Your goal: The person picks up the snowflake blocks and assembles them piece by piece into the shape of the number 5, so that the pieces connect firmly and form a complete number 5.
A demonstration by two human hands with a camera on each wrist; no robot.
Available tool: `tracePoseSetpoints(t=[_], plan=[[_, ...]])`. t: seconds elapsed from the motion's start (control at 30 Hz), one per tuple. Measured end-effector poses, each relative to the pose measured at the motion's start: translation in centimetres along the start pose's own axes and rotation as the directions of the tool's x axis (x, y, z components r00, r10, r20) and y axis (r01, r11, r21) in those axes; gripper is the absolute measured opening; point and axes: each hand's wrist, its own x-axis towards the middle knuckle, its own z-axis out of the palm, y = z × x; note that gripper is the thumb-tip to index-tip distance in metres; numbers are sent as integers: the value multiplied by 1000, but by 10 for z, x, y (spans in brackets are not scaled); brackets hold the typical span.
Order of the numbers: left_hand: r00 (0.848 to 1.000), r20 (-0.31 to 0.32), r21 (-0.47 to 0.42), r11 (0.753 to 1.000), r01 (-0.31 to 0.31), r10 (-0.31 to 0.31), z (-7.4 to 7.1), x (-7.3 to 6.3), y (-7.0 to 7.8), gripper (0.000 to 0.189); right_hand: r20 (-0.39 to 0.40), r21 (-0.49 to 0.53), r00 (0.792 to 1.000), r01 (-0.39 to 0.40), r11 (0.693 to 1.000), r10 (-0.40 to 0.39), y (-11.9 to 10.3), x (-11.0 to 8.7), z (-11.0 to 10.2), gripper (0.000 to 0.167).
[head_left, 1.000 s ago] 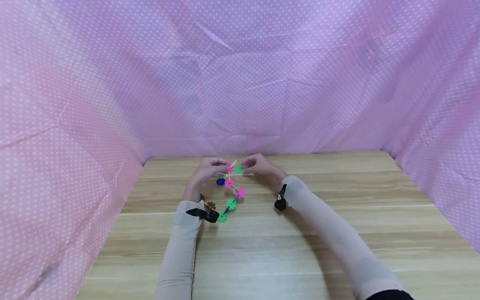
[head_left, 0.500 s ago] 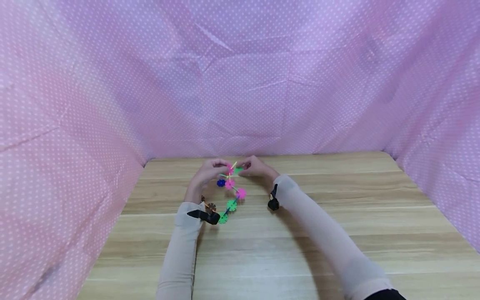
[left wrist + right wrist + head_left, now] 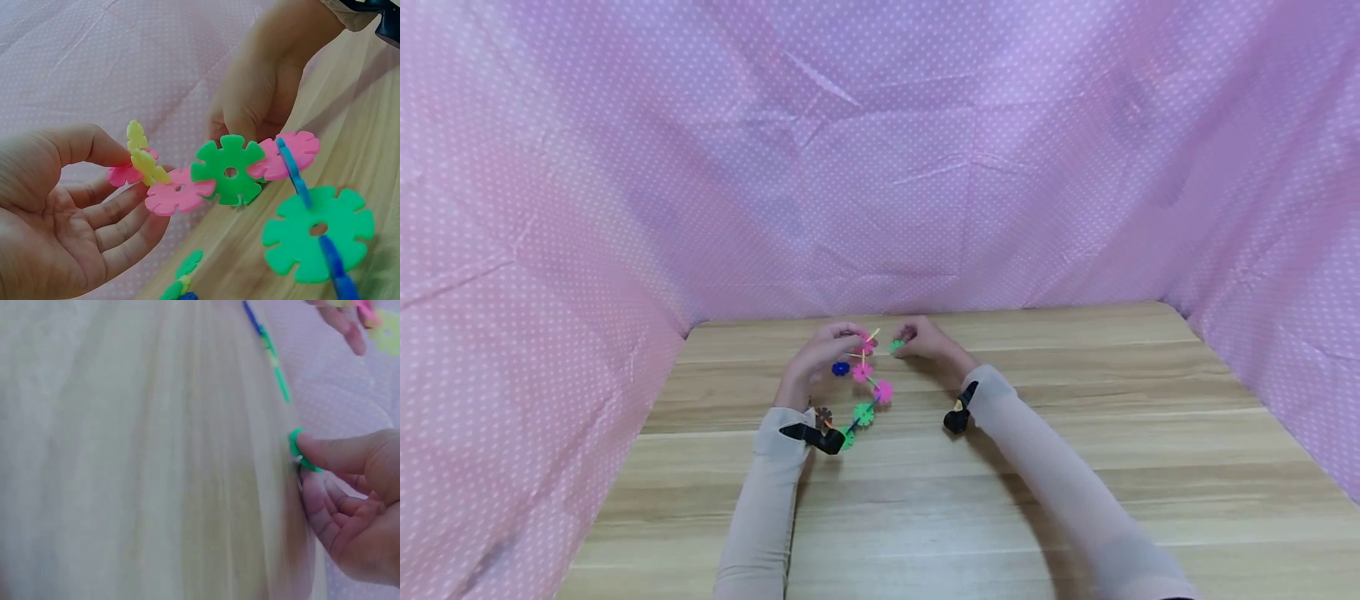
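Observation:
My left hand (image 3: 829, 348) pinches the end of a chain of notched plastic snowflake discs between thumb and fingers. A pink disc (image 3: 125, 175) and a yellow disc (image 3: 145, 166) are at that pinch. From there the chain hangs through pink, green and blue discs, with a large green disc (image 3: 319, 234) nearest the left wrist camera. To the right, my right hand (image 3: 927, 340) pinches a separate green disc (image 3: 300, 450) by its edge, apart from the chain. In the left wrist view the chain partly covers the right hand's fingertips.
A wooden table (image 3: 970, 517) lies beneath both hands. Pink dotted cloth (image 3: 880, 208) hangs behind it and at both sides. A dark blue disc (image 3: 841, 367) and a brown disc (image 3: 823, 415) show beside the left wrist.
The right hand first came left toward the chain's end, then drew back right with its green disc, widening the gap. The left hand and chain shifted slightly right and nearer.

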Motion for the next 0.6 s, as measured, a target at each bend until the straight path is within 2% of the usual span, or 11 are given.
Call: tracePoseSetpoints(t=[0.17,0.3,0.47,0.5,0.6], plan=[[999,33,5,1000,-8,8,4,5,-4,36,-50,134,998,-20,991,27,6,-10,-7,23],[997,69,40,998,-42,39,5,5,-5,42,-87,235,995,-21,972,43,12,-17,-13,28],[996,88,45,998,-35,31,9,6,-4,49,-96,350,991,-54,935,93,12,-22,-21,32],[996,84,47,998,-29,25,10,6,-4,50,-100,368,990,-59,928,102,10,-23,-22,32],[999,53,59,998,-15,11,11,8,-4,52,-135,341,988,-21,940,71,1,-23,-25,30]])
